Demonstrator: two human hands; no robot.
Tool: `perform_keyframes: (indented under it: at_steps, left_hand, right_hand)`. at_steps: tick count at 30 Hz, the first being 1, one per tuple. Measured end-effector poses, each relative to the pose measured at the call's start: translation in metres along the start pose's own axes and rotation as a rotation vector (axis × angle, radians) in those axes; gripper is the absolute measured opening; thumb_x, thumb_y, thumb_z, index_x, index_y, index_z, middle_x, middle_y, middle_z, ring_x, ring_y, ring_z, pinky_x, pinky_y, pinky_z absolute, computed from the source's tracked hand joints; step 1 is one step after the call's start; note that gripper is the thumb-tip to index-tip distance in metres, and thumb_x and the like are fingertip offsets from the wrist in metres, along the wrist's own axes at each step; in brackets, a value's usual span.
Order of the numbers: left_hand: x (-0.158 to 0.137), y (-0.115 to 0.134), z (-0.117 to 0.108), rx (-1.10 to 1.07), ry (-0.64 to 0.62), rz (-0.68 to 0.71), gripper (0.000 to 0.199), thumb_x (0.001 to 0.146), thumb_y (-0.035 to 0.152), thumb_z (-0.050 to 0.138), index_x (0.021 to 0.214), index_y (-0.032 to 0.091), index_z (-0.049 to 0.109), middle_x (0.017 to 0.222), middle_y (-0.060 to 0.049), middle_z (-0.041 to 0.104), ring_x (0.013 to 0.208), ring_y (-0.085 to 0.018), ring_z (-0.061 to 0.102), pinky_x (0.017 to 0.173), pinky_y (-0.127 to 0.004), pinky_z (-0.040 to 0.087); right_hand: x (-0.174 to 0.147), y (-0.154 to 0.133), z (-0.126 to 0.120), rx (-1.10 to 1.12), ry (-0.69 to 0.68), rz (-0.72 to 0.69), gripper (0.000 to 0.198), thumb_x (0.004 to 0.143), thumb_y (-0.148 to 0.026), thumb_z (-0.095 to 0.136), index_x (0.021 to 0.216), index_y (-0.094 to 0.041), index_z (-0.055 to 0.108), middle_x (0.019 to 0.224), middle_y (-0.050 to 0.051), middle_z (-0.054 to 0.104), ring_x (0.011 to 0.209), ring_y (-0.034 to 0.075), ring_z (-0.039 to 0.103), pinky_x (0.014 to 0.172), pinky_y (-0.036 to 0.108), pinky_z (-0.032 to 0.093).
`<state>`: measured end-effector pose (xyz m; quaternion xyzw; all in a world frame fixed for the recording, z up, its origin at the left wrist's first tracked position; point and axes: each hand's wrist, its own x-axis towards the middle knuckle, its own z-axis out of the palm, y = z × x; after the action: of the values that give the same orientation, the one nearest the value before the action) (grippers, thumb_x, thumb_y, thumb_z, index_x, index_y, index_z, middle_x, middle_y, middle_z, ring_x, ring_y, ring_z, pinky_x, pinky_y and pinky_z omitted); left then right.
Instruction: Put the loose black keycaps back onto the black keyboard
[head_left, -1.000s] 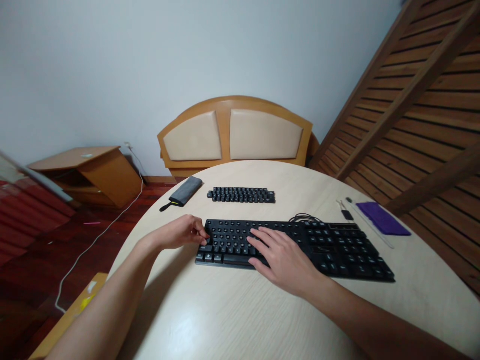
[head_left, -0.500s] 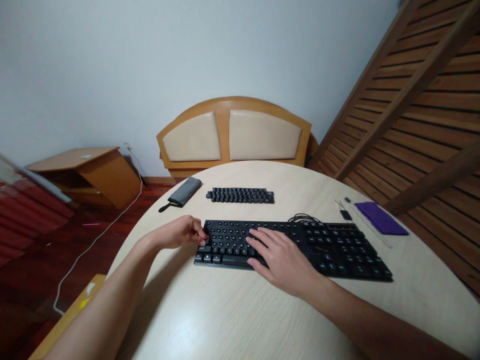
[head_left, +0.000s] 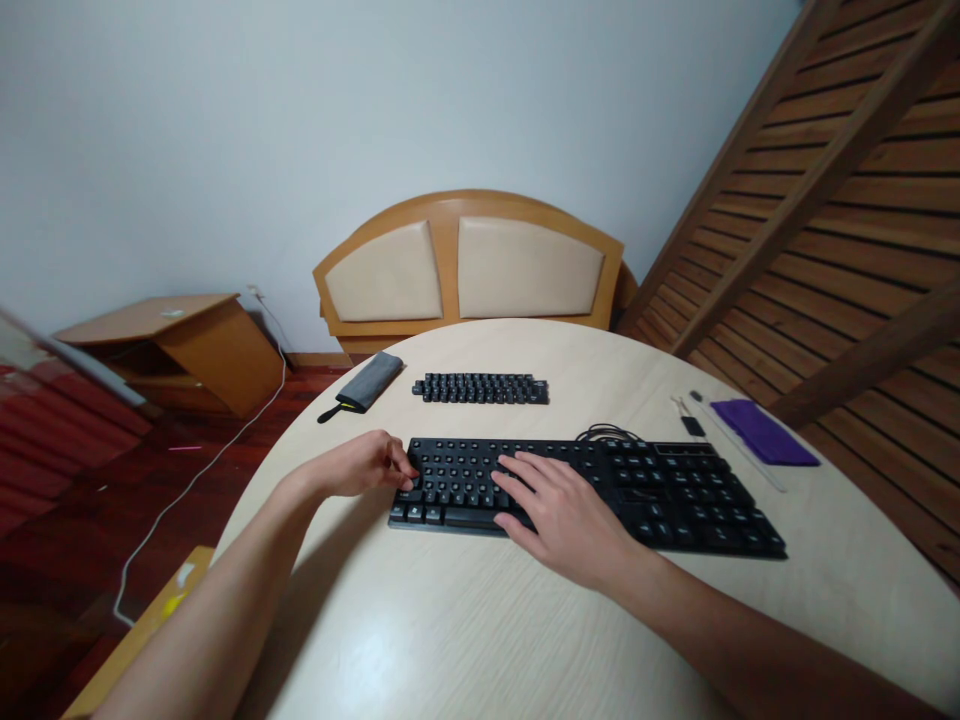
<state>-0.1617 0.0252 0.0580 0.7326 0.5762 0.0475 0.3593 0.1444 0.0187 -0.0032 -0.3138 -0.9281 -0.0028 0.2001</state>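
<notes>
A black keyboard [head_left: 465,518] lies across the table, many of its letter keys bare to small stems while the bottom row and right-hand blocks keep their caps. At its left edge my left hand [head_left: 375,463] is closed in a pinch on a black keycap, mostly hidden by the fingers, just above the Shift key. My right hand [head_left: 562,515] rests palm down over the middle of the keyboard, fingers stretched out and holding nothing. Behind the keyboard, loose black keycaps [head_left: 480,389] stand side by side in rows.
A grey pouch [head_left: 367,382] with a black loop lies at the table's left rim. On the right are a purple cloth [head_left: 765,432], a thin white stick [head_left: 739,440] and a black binder clip [head_left: 691,427]. The coiled cable [head_left: 607,432] sits behind the keyboard on the round table [head_left: 420,620].
The view has shifted very slightly. Both hands stay in place, with the left fingers still pinched at the keyboard's left edge.
</notes>
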Motion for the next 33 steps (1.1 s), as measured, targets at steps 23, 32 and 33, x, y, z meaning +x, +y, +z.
perform_keyframes:
  at_steps: [23, 32, 33]
  left_hand:
    - [0.051, -0.041, 0.021, 0.047, 0.711, 0.084, 0.038, 0.094, 0.047, 0.049, 0.105, 0.016, 0.069, 0.107, -0.009, 0.071, 0.088, -0.023, 0.063, 0.082, -0.034, 0.049]
    - [0.079, -0.051, 0.011, 0.264, 0.732, -0.032, 0.033, 0.092, 0.03, 0.054, 0.123, 0.023, 0.065, 0.1, -0.005, 0.071, 0.077, -0.019, 0.065, 0.07, -0.027, 0.047]
    - [0.081, -0.052, 0.01, 0.286, 0.728, -0.04, 0.033, 0.092, 0.03, 0.055, 0.123, 0.024, 0.065, 0.101, -0.005, 0.071, 0.078, -0.019, 0.065, 0.07, -0.027, 0.047]
  right_hand:
    - [-0.001, 0.002, 0.002, -0.001, 0.007, -0.01, 0.043, 0.096, -0.041, 0.055, 0.13, -0.016, 0.063, 0.139, 0.012, 0.06, 0.127, 0.03, 0.053, 0.105, 0.049, 0.045]
    - [0.0, 0.001, 0.001, 0.014, 0.007, -0.008, 0.043, 0.096, -0.042, 0.055, 0.129, -0.016, 0.064, 0.138, 0.012, 0.061, 0.127, 0.03, 0.054, 0.105, 0.049, 0.045]
    - [0.0, 0.001, 0.001, 0.014, 0.007, -0.009, 0.043, 0.096, -0.042, 0.054, 0.129, -0.016, 0.064, 0.137, 0.012, 0.061, 0.126, 0.03, 0.054, 0.105, 0.049, 0.045]
